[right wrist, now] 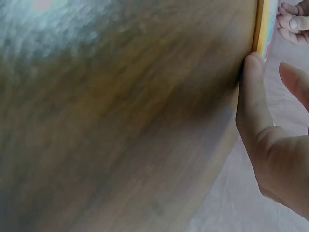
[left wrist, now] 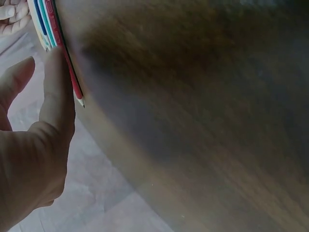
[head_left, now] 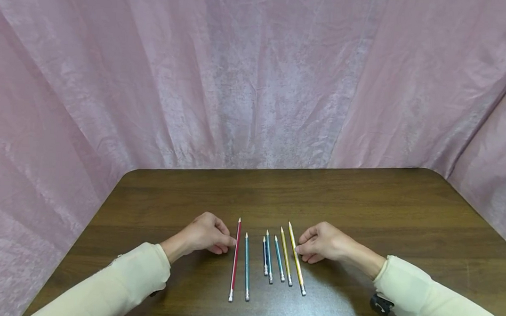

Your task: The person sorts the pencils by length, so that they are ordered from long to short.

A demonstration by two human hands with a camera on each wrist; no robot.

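Several pencils lie roughly side by side on the table, points away from me and eraser ends toward me. At the left end is a red pencil (head_left: pixel 235 261), its side touched by a digit of my left hand (head_left: pixel 207 234). Beside it lies a teal pencil (head_left: pixel 246 268). After a gap come a short dark blue pencil (head_left: pixel 265 257), a blue pencil (head_left: pixel 269 257), a short light blue pencil (head_left: pixel 279 259) and a dull yellow pencil (head_left: pixel 286 257). The bright yellow pencil (head_left: pixel 298 268) lies slightly slanted at the right end. Against its side rests a digit of my right hand (head_left: pixel 323 241). Neither hand grips a pencil.
The brown wooden table (head_left: pixel 171 192) has rounded far corners. A pink velvety curtain (head_left: pixel 256 82) hangs behind it and along both sides. A dark wrist device (head_left: pixel 381 305) shows under my right sleeve (head_left: pixel 433 298).
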